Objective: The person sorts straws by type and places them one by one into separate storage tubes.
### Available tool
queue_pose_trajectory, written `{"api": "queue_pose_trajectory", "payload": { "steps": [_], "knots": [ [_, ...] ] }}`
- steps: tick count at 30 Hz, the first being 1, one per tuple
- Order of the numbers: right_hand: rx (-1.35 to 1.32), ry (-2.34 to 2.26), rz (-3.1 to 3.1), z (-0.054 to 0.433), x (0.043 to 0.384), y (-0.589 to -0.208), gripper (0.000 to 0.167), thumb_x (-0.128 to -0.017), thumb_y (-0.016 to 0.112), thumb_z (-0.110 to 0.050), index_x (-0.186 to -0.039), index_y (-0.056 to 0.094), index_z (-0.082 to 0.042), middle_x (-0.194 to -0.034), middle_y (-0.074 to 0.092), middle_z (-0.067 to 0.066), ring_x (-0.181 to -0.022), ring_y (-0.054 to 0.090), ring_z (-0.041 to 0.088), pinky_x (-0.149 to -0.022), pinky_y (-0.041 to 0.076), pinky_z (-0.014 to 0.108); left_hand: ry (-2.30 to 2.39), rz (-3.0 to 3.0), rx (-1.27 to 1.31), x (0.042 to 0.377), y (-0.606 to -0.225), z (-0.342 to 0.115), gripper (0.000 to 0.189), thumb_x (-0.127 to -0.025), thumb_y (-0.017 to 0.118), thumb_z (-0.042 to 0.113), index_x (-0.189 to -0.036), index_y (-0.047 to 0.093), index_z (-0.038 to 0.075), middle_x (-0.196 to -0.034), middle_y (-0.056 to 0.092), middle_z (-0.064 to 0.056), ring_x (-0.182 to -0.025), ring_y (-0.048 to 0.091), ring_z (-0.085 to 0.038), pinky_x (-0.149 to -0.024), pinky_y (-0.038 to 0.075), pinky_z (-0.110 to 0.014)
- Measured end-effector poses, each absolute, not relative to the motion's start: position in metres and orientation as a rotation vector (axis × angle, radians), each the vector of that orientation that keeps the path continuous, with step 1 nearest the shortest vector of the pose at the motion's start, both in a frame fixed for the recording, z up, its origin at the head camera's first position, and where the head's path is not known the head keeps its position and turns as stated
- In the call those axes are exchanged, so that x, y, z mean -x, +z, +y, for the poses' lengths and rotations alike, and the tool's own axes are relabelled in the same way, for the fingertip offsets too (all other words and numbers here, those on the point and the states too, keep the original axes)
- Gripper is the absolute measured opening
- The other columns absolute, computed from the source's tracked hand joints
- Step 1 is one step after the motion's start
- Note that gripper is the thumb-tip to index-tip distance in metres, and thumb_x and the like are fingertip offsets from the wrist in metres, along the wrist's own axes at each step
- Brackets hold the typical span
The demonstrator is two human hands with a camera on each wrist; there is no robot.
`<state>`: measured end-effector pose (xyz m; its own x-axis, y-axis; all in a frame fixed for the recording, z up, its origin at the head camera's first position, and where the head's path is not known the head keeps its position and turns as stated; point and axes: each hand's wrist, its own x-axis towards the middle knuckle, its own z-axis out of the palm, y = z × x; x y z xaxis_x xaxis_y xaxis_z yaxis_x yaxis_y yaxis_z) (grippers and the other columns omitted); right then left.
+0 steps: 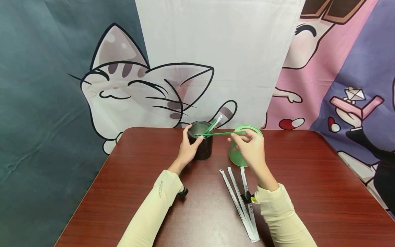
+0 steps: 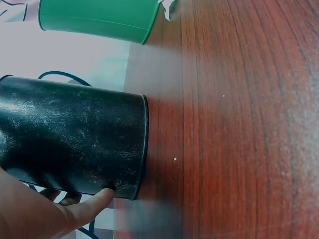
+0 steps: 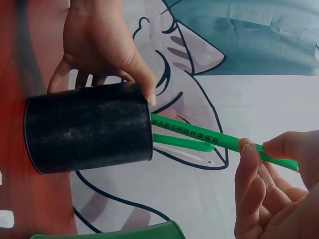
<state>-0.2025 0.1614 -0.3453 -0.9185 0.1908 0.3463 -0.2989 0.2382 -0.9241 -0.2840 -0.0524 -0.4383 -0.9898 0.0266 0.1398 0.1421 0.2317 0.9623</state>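
Note:
A black cylindrical can (image 1: 202, 150) stands upright near the table's far edge. My left hand (image 1: 186, 148) grips its left side, thumb at the rim. Between the thumb and fingers of my right hand (image 1: 252, 148) is a green straw (image 3: 224, 141) with dark printing, its far end at the can's mouth. Another green straw (image 3: 184, 143) and a white-wrapped straw (image 1: 217, 121) lean out of the can. Just beyond the right hand stands a green can (image 1: 239, 159), partly hidden by that hand.
Several white paper-wrapped straws (image 1: 236, 202) lie on the brown wooden table (image 1: 148, 192), in front of the green can and beside the right wrist. Behind the table hangs a cloth backdrop (image 1: 216, 41) with cartoon drawings.

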Motion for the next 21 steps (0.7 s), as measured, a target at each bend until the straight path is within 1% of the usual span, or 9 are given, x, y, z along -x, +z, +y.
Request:
{"api": "queue_pose_trajectory", "payload": {
  "steps": [3,6,9,11,13,18,20,21],
  "knots": [
    [-0.11,1.713,-2.132,0.16,0.203,-0.347,0.016,-0.091,0.072,-0.011,-0.097,0.071,0.004,-0.077,0.074,0.013,-0.048,0.064,0.021,-0.048,0.047,0.022,-1.879,-2.393,0.163,0.284,-0.438,-0.052,0.069,-0.093,0.066,0.046,-0.149,0.026,0.044,-0.144,0.048,-0.005,-0.128,0.047,-0.029,-0.106,0.032,-0.051],
    [-0.108,1.706,-2.137,0.157,0.203,-0.347,0.014,-0.091,0.072,-0.01,-0.096,0.071,0.003,-0.073,0.074,0.004,-0.049,0.064,0.023,-0.048,0.048,0.022,-1.88,-2.397,0.156,0.284,-0.438,-0.052,0.069,-0.093,0.065,0.046,-0.149,0.026,0.044,-0.144,0.048,-0.005,-0.128,0.047,-0.029,-0.105,0.032,-0.051],
    [-0.106,1.715,-2.13,0.156,0.204,-0.347,0.013,-0.091,0.071,-0.009,-0.095,0.071,0.003,-0.07,0.073,-0.003,-0.047,0.063,0.02,-0.048,0.048,0.022,-1.887,-2.397,0.156,0.284,-0.438,-0.052,0.069,-0.093,0.066,0.046,-0.149,0.026,0.045,-0.145,0.047,-0.005,-0.128,0.047,-0.029,-0.105,0.032,-0.052],
    [-0.108,1.72,-2.124,0.155,0.205,-0.348,0.013,-0.091,0.071,-0.007,-0.095,0.07,0.005,-0.069,0.073,-0.004,-0.045,0.061,0.015,-0.048,0.048,0.023,-1.888,-2.396,0.159,0.284,-0.438,-0.052,0.069,-0.093,0.066,0.046,-0.149,0.025,0.045,-0.145,0.047,-0.005,-0.128,0.046,-0.029,-0.105,0.032,-0.052],
    [-0.111,1.725,-2.122,0.154,0.205,-0.348,0.014,-0.09,0.07,-0.006,-0.095,0.069,0.007,-0.07,0.073,-0.001,-0.045,0.061,0.013,-0.049,0.049,0.023,-1.888,-2.396,0.165,0.284,-0.438,-0.052,0.069,-0.093,0.066,0.046,-0.149,0.025,0.045,-0.145,0.047,-0.005,-0.129,0.046,-0.029,-0.105,0.032,-0.052],
    [-0.122,1.744,-2.118,0.151,0.204,-0.349,0.013,-0.09,0.07,-0.005,-0.095,0.069,0.007,-0.076,0.072,0.02,-0.044,0.06,0.012,-0.048,0.049,0.023,-1.875,-2.401,0.172,0.284,-0.438,-0.053,0.069,-0.093,0.065,0.046,-0.149,0.025,0.045,-0.146,0.047,-0.004,-0.129,0.046,-0.028,-0.106,0.032,-0.052],
    [-0.116,1.753,-2.123,0.15,0.205,-0.349,0.013,-0.091,0.07,-0.005,-0.095,0.069,0.007,-0.079,0.071,0.025,-0.044,0.06,0.012,-0.048,0.049,0.022,-1.871,-2.402,0.172,0.284,-0.438,-0.053,0.068,-0.093,0.065,0.046,-0.149,0.026,0.044,-0.146,0.046,-0.004,-0.13,0.045,-0.028,-0.106,0.031,-0.052],
    [-0.111,1.76,-2.127,0.15,0.205,-0.349,0.013,-0.091,0.07,-0.005,-0.096,0.069,0.007,-0.079,0.071,0.025,-0.043,0.06,0.011,-0.048,0.049,0.022,-1.872,-2.401,0.173,0.284,-0.437,-0.053,0.068,-0.094,0.065,0.046,-0.149,0.025,0.044,-0.147,0.046,-0.004,-0.129,0.045,-0.029,-0.106,0.031,-0.052]
  ]
}}
